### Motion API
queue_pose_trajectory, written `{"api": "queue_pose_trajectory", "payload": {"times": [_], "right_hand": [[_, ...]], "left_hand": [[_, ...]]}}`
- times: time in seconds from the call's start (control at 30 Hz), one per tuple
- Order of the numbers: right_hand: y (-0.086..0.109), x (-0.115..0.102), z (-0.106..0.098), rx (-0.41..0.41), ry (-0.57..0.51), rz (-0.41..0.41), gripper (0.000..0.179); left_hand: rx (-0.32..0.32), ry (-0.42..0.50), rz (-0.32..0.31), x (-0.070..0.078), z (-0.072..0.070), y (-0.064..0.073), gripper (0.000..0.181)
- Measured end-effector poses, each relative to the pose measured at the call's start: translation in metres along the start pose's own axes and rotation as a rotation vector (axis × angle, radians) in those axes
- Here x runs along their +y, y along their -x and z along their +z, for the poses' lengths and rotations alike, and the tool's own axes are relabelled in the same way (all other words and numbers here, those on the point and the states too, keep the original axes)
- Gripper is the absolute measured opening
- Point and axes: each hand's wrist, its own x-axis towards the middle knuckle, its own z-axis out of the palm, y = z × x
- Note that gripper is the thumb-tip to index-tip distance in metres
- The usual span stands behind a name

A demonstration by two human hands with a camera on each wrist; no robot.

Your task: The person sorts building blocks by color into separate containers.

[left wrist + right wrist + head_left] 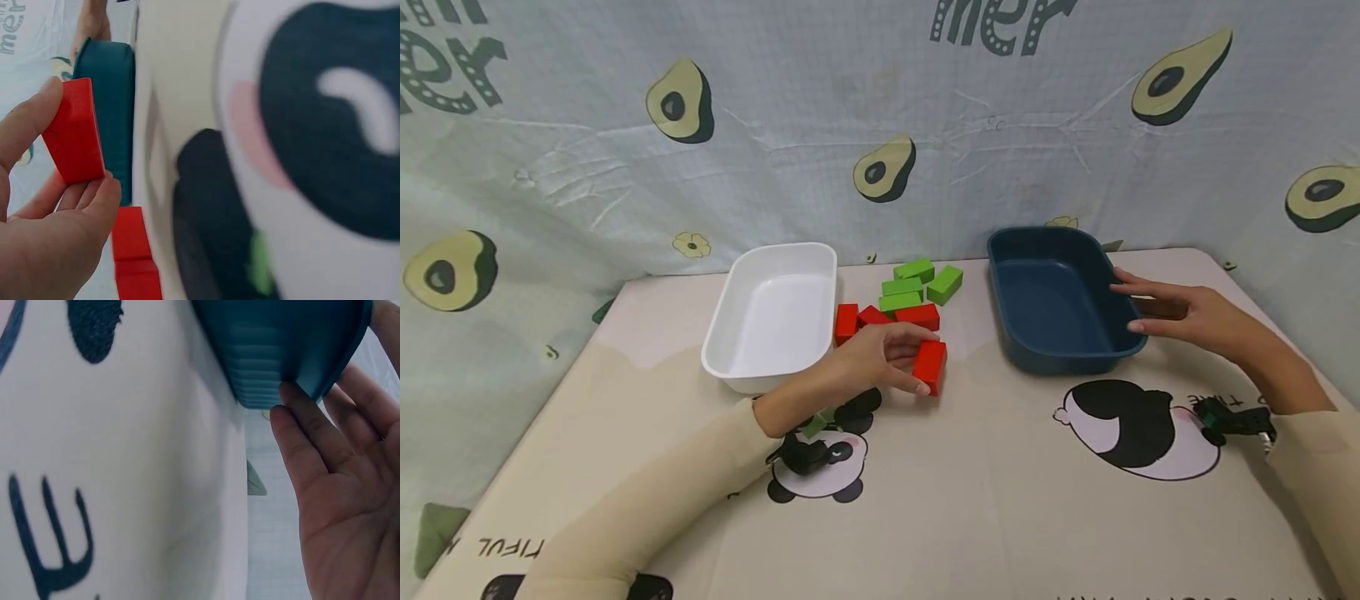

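1. Head view: a red block [931, 368] is pinched between the thumb and fingers of the left hand [876, 357], between the white container [778, 312] and the dark blue container [1048, 300]. The latter's right rim is touched by the right hand [1195, 318], its fingers fairly straight. Green blocks [901, 302] and other red blocks [917, 317] are grouped behind on the table [970, 483]. "mer" can be read on the avocado-printed cloth [805, 83]; "TIFUL" is printed upside down on the table covering.
2. Left wrist view: the pinched block is seen close up, unmarked. "mer" is shown sideways.
3. Right wrist view: the blue wall is touched by extended fingertips [290, 394]. A sideways "E" is seen.
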Motion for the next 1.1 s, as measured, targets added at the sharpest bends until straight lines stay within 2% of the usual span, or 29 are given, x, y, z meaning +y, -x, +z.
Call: {"api": "queue_pose_trajectory", "payload": {"times": [0.23, 0.47, 0.63, 1.1], "right_hand": [[0.001, 0.000, 0.003, -0.005, -0.043, -0.006, 0.059], [0.002, 0.002, 0.001, -0.002, 0.003, -0.016, 0.058], [0.001, 0.002, 0.001, -0.015, 0.012, -0.005, 0.058], [0.002, 0.003, 0.000, -0.013, 0.000, -0.003, 0.060]], "left_hand": [[0.012, 0.017, 0.002, 0.004, 0.004, -0.006, 0.067], [0.002, 0.029, 0.013, 0.007, 0.009, -0.011, 0.066], [-0.003, 0.027, 0.051, 0.012, 0.011, -0.011, 0.063], [-0.015, 0.143, 0.078, 0.024, 0.016, -0.014, 0.064]]}}
